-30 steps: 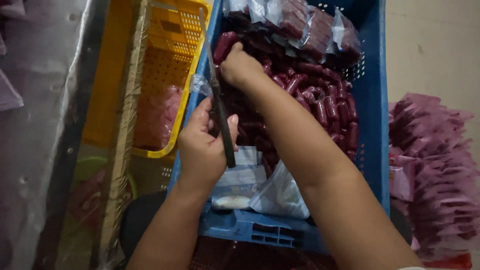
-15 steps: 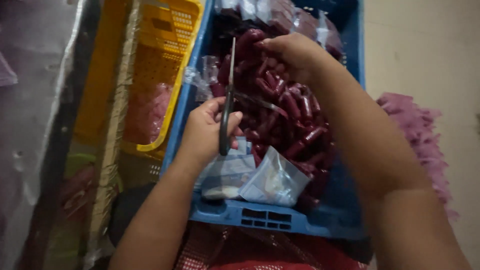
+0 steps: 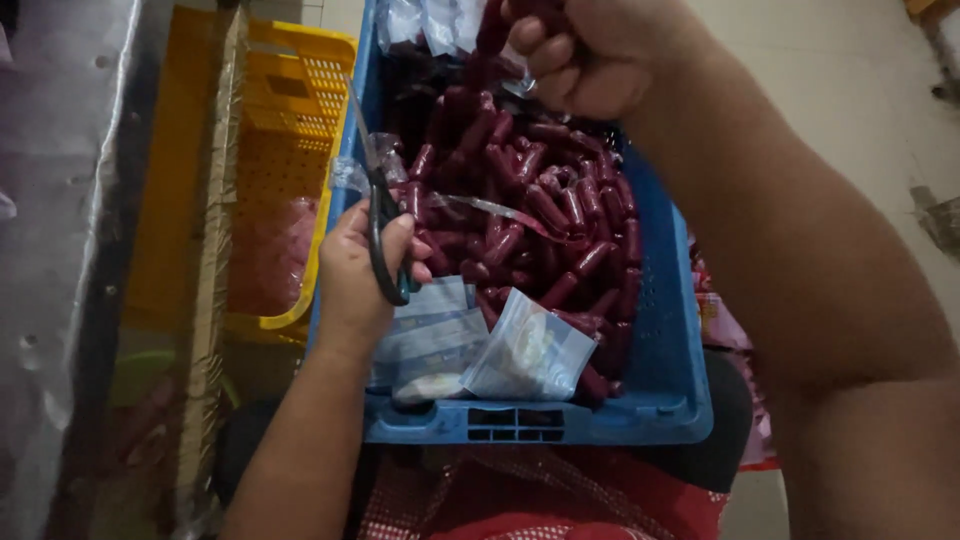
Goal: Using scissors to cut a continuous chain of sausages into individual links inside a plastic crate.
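Lift the dark red sausage string clamped in the right hand clear of the blue plastic crate, keeping the black-handled scissors gripped in the left hand pointed away.

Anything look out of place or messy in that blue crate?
Mostly tidy. One loose strip of clear wrapping lies across the red sausages in the blue crate, and the clear bags lie crumpled at its near end.

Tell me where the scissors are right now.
In the head view the scissors are in the left hand, blades pointing up along the left wall of the blue crate, beside the yellow basket and above the clear plastic bags.
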